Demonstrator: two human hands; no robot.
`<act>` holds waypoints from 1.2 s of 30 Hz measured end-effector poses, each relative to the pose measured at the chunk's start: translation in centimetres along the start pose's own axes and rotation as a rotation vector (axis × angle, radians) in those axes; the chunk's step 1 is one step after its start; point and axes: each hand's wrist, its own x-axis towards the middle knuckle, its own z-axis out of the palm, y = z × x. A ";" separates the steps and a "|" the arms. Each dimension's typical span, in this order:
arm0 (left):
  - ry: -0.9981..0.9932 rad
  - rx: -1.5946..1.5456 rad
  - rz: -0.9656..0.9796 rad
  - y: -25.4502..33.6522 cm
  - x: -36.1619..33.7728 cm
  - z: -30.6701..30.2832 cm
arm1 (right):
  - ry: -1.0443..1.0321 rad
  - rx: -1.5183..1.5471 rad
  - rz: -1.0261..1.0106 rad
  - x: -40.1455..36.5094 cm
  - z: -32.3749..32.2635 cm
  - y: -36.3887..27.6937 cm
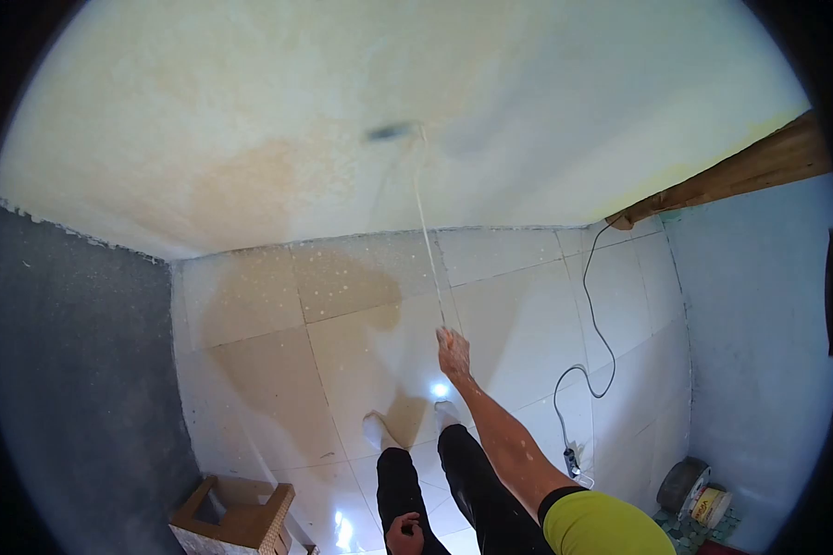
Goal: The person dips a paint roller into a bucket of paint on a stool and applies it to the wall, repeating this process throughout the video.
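One roller (pixel 391 132): head blurred, before the pale wall (pixel 250 83), above the far edge of the tiled floor (pixel 509 324); contact cannot be told. One thin pole (pixel 427 231): slanting from the roller down to you. One right hand (pixel 453 353), yours: fingers closed round the pole's lower end. One left hand (pixel 404 534), yours: low by your left leg (pixel 398 476), fingers curled; whether they hold anything, you cannot tell. One dark cable (pixel 613 365): winding from near the floor's far right corner to a socket strip (pixel 571 462). One wooden beam (pixel 740 171): slanting by that corner. One open box (pixel 273 520): near left corner. One dark drum (pixel 683 485), one yellowish tub (pixel 710 508): side by side, near right corner.
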 end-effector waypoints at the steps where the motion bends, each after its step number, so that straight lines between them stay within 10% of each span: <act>1: 0.003 0.003 -0.005 0.1 -0.1 0.1 | -0.006 0.004 0.001 -1.4 0.3 1.0; 6: 0.012 -0.054 -0.022 -0.3 -0.2 0.4 | -0.025 0.154 0.134 -1.8 0.3 0.8; 10: 0.004 -0.033 -0.016 0.7 0.0 0.1 | 0.495 -0.111 -0.417 5.7 0.8 -4.2; 15: 0.046 -0.031 0.064 3.0 0.4 -0.2 | 0.047 0.383 -0.041 12.0 -1.9 -12.4; 20: 0.017 -0.021 -0.005 2.7 0.2 -0.1 | 0.383 0.064 -0.482 8.2 2.0 -7.3; 27: 0.032 -0.098 -0.019 2.7 0.3 0.0 | -0.012 0.102 0.181 -4.1 4.8 2.2; 34: 0.022 -0.074 0.006 2.9 0.3 -0.3 | 0.203 -0.051 -0.022 -4.5 4.7 4.0; 36: 0.008 -0.069 -0.021 3.0 0.4 -0.5 | 0.060 0.215 0.182 -4.4 3.0 3.2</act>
